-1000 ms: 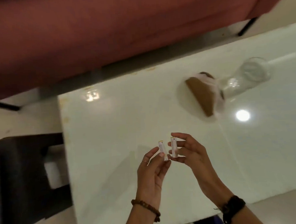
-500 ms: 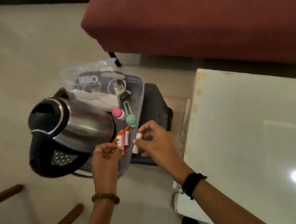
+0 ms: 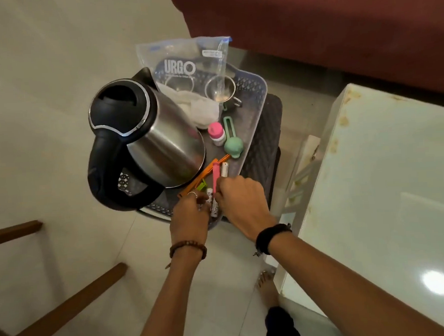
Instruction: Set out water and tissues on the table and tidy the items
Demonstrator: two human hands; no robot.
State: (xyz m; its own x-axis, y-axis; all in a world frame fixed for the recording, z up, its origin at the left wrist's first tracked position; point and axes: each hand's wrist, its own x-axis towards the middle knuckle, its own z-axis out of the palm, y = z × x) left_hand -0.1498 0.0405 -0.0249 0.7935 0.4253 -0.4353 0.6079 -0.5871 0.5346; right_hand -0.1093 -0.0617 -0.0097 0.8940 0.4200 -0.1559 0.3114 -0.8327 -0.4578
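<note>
A battery [image 3: 213, 206] is pinched by the left hand [image 3: 190, 216] at the tray's [image 3: 258, 119] near edge. Right hand [image 3: 239, 200] curled just beside it; its grip cannot be told. Kettle [image 3: 146, 136] seen beyond the hands, counter [image 3: 398, 183] to their right.

The clear plastic bag [image 3: 183, 63], standing well beyond the left hand [image 3: 190, 216] at the tray's far end, bears "URGO" in large white letters; smaller print beneath, and its white sticker, are unreadable.
</note>
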